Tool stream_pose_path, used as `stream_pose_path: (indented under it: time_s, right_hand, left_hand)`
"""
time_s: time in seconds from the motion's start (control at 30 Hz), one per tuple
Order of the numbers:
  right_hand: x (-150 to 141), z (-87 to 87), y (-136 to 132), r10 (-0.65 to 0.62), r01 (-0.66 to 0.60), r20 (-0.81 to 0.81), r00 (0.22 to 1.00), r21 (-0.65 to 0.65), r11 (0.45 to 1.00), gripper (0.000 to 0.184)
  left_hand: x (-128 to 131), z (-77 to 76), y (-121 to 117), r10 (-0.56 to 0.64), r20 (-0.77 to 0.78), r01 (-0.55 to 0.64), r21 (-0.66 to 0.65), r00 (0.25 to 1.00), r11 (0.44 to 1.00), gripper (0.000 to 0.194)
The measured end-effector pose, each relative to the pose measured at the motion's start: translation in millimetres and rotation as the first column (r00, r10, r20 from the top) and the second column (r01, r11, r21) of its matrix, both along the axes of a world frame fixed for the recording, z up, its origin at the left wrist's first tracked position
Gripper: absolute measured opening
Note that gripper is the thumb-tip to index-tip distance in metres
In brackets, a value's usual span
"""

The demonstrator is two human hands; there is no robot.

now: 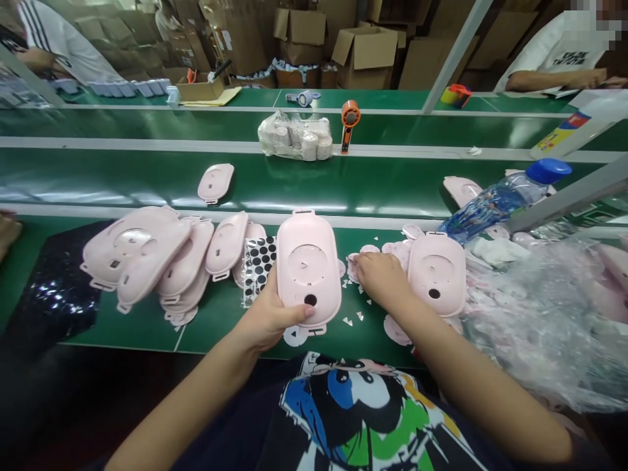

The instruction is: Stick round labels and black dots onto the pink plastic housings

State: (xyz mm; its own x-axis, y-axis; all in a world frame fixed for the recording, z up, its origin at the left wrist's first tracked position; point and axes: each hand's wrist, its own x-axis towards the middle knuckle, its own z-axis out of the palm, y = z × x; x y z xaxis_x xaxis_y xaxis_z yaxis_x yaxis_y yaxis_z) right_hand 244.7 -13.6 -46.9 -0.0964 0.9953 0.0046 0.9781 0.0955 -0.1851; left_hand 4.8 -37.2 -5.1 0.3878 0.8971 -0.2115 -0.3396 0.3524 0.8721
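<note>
My left hand (269, 315) grips a pale pink oval plastic casing (308, 268) upright on its edge, with the thumb near a round black hole. My right hand (383, 281) is bent over the green bench, and its fingertips rest on small pink discs (370, 249) among white triangular scraps (354, 316). Beside that hand lies a second pink casing (436, 275). A sheet of black dot stickers (259, 269) stands just left of the held casing. Further left, several pink casings (142, 255) lie overlapping.
Bubble wrap (544, 314) and a blue-capped water bottle (505, 199) lie at the right. A green conveyor belt (147, 176) runs across behind the bench, carrying a pink casing (216, 183). Co-workers sit beyond it, and another person's hand (7, 235) shows at the left edge.
</note>
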Motion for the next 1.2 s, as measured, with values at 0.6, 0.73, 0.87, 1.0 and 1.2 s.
stream_pose_path:
  time_s: [0.6, 0.73, 0.87, 1.0, 1.2]
  right_hand:
    - [21, 34.3, -37, -0.011, 0.256, -0.666, 0.746, 0.273, 0.927, 0.034]
    - [5, 54.0, -49, 0.187, 0.180, -0.858, 0.478, 0.304, 0.935, 0.033]
    - [-18, 69.4, -55, 0.331, 0.047, -0.711, 0.621, 0.456, 0.889, 0.027]
    - [-29, 76.4, -58, 0.328, -0.048, -0.354, 0.876, 0.613, 0.789, 0.019]
    - [-29, 82.4, -64, 0.260, -0.120, -0.123, 0.958, 0.649, 0.752, 0.014]
  left_hand:
    - [5, -3.7, 10, 0.018, -0.176, -0.021, -0.016, 0.984, 1.000, 0.112]
    - [18, 0.2, 6, -0.021, -0.136, 0.023, 0.013, 0.990, 1.000, 0.102]
    - [33, 6.8, -2, -0.060, -0.022, 0.060, 0.023, 0.998, 0.998, 0.090]
    - [37, 8.1, -7, -0.080, 0.035, 0.078, 0.035, 0.996, 0.996, 0.087]
    - [34, 6.2, -9, -0.040, 0.018, 0.038, 0.064, 0.999, 0.997, 0.085]
